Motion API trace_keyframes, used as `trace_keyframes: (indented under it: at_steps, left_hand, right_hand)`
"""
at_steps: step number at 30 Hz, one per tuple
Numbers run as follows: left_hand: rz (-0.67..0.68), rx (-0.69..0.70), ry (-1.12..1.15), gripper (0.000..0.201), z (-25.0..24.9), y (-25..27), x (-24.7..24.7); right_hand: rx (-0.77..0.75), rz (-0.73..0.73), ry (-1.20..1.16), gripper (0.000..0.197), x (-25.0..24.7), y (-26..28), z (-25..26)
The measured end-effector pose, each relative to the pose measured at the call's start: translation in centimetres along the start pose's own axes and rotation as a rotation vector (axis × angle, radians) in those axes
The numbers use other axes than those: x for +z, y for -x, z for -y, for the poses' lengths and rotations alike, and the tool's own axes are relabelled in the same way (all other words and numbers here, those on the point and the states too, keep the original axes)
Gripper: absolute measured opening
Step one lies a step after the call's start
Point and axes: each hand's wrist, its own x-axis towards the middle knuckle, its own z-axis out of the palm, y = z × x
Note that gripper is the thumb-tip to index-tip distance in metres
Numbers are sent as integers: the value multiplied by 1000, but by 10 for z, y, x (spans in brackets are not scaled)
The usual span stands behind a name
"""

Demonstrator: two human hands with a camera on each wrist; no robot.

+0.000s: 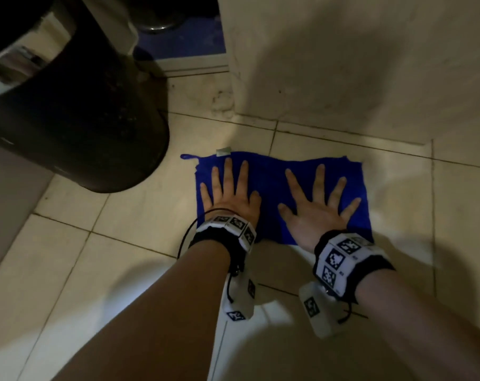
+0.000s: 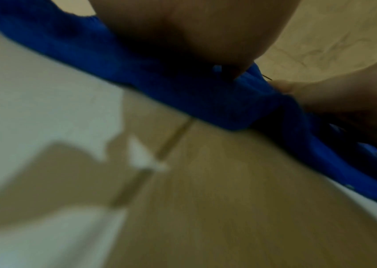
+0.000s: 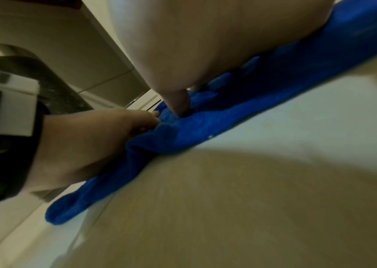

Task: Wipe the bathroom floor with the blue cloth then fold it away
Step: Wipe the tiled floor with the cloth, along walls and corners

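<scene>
The blue cloth (image 1: 269, 182) lies spread flat on the pale tiled floor (image 1: 128, 204), a small loop and a grey label at its far left corner. My left hand (image 1: 227, 193) presses flat on the cloth's left half, fingers straight and spread. On the right half my right hand (image 1: 318, 204) lies flat the same way. In the left wrist view the palm of the left hand (image 2: 194, 30) bears down on the cloth (image 2: 150, 72). The right wrist view shows the right hand (image 3: 205, 45) on the cloth (image 3: 205, 123), with the left hand (image 3: 91, 141) beside it.
A black round bin (image 1: 76, 114) stands on the floor close to the cloth's far left. A pale wall (image 1: 357, 59) rises just beyond the cloth. A doorway threshold (image 1: 194, 67) with a dark blue floor behind it lies at the back.
</scene>
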Motion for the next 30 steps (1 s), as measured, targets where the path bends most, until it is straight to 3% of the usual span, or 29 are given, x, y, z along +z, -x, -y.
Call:
trace_keyframes:
  at_steps: [13,30]
  left_hand:
    - [-86,-8,11,67,-15,-65,-19]
    - [-106,38,-55,67,-43,-79,-19]
  right_hand:
    - [41,-87,-95,64,-19,-55,18]
    - [29,-68,-84,63,-21,-55,11]
